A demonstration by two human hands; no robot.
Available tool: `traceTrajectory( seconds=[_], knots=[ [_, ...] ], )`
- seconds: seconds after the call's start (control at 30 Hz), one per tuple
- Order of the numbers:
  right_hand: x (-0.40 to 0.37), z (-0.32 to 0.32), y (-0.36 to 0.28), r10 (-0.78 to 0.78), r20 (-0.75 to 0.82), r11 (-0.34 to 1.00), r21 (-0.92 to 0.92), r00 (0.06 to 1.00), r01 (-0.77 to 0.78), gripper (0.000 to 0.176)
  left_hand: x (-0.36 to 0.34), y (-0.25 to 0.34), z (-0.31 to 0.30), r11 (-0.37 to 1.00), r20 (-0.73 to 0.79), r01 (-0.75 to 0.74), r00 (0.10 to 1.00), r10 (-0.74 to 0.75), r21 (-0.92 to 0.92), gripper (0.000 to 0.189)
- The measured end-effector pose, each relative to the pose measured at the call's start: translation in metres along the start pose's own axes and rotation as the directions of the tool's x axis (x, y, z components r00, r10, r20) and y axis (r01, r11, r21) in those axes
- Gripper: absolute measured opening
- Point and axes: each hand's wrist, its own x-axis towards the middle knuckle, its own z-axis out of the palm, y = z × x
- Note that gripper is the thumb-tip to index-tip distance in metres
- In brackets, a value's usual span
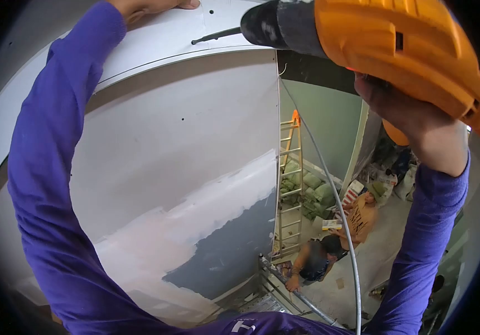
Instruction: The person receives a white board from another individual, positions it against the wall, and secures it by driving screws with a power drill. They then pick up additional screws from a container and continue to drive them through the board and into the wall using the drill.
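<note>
Right hand (418,120): closed around handle of orange power drill (396,50)
Left hand (153,4): against white board (162,36), partly cropped; cannot tell how open
Drill bit (217,36): tip at board, near lower edge

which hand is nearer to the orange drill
Your right hand: it is wrapped around the handle of the orange drill. Your left hand is apart from it, up against the white panel, beyond the bit's tip.
</note>
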Motion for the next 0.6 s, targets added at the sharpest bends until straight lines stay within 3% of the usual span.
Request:
traceTrajectory(
  seconds=[0.3,0.5,0.6],
  knots=[
    [-0.0043,0.0072,0.0011,-0.178,0.055,0.969,-0.166,0.982,0.185,0.034,0.0027,-0.0077,-0.0049,0.999,0.056,-0.005,0.998,0.007,-0.041,0.016],
    [-0.0085,0.0083,0.0025,-0.253,0.095,0.932,-0.244,0.963,0.269,0.035,0.0091,-0.0065,-0.0019,0.995,0.063,0.100,0.993,-0.098,-0.025,0.016],
    [-0.0098,0.0074,0.0029,-0.276,0.105,0.918,-0.268,0.955,0.294,0.036,0.0033,-0.0054,-0.0086,0.998,0.098,0.034,0.995,-0.029,-0.049,0.016]
  ],
)
